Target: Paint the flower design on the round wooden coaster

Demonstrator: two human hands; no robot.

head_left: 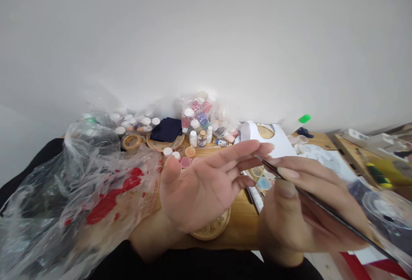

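My left hand (202, 185) is held palm up over the wooden table (241, 224), its fingers stretched out and nothing in it. My right hand (305, 211) pinches a thin dark paintbrush (322, 207) between thumb and fingers. The brush tip sits right by the fingertips of my left hand. A round wooden disc (214, 228) lies under my left palm, mostly hidden. Small paint cups (264, 182) sit just beyond both hands.
A crumpled clear plastic bag with red print (96, 194) covers the left side. Several small jars and bottles (196, 136), a tape roll (131, 141), a dark cloth (167, 129) and white paper (280, 140) crowd the back by the white wall. A clear container (386, 211) stands at the right.
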